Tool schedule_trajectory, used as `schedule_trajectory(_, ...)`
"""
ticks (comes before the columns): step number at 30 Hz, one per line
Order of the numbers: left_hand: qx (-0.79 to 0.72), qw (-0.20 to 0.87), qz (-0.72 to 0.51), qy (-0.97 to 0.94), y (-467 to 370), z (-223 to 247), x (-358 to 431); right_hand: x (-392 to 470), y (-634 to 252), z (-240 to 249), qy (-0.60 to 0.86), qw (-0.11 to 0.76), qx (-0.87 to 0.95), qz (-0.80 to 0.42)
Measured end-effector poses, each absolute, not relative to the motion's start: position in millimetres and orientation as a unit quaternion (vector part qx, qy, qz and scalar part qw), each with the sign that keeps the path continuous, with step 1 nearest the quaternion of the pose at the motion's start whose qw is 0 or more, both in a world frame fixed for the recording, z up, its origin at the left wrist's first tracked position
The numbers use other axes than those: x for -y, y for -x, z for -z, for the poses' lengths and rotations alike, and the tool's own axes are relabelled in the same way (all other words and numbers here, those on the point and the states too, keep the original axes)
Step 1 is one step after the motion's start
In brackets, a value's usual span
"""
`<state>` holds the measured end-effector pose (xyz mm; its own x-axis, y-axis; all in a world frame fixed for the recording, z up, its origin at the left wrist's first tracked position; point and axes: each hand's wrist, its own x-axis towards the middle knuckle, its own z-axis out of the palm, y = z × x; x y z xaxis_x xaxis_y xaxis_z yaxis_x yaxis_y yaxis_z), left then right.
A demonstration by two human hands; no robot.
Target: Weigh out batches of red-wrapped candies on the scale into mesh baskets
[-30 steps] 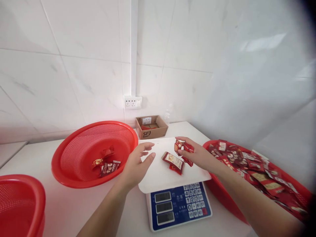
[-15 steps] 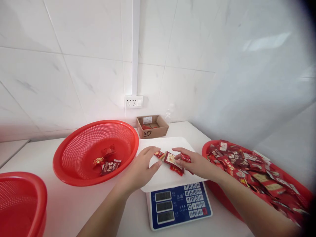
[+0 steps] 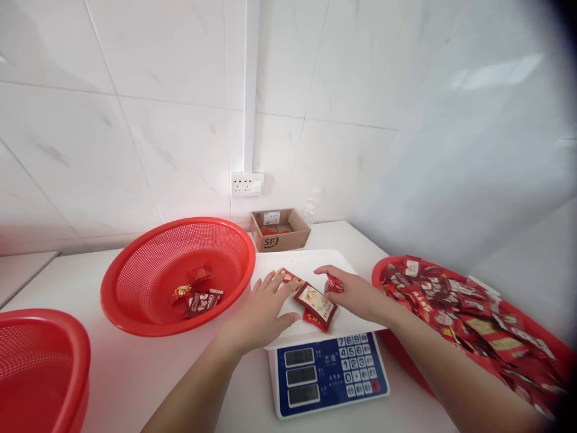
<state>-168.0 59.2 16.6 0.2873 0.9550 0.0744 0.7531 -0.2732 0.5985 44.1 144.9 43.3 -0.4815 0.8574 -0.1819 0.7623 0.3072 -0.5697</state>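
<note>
A white scale tray [image 3: 274, 260] bears a few red snack packets, with a larger maroon-and-cream packet [image 3: 317, 302] lying over a bright red packet [image 3: 318, 322]. My left hand [image 3: 261, 310] is spread palm down above the tray's left side. Its fingertips reach a red-and-gold packet [image 3: 291, 276]; whether they press on it I cannot tell. On the right, my right hand [image 3: 356, 294] is closed around a small red packet [image 3: 335, 284], mostly covered by the fingers. Below the tray shows the blue keypad panel of the scale [image 3: 331, 376].
Left of the scale stands a red perforated basket [image 3: 135, 273] with several packets inside. Another red basket [image 3: 74, 355] is at the lower left. A red basket [image 3: 383, 264] heaped with packets stands at the right. By the wall are a cardboard box [image 3: 283, 242] and a clear plastic bottle [image 3: 312, 203].
My left hand has turned palm down, its fingers more spread over the packets. My right hand has drawn slightly off the maroon-and-cream packet, which now shows more fully, with the small red packet in its fingers.
</note>
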Motion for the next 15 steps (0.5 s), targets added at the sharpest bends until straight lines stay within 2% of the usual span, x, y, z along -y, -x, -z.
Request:
schedule_trajectory(3,-0.53,0.227,-0.193,-0.794,166.4,-16.8,-59.4,-141.8,-41.4,-47.9,0.493,0.082,0.807,-0.315)
schedule_trajectory(8,-0.502,0.245,-0.134,-0.819,160.4,-19.3,-58.1,-138.9,-43.5,-37.5,0.485,0.024,0.836,-0.256)
schedule_trajectory(15,-0.507,0.227,-0.132,-0.821,157.4,-20.1,-56.3,-139.2,-42.6,-33.9,0.496,0.055,0.835,-0.232)
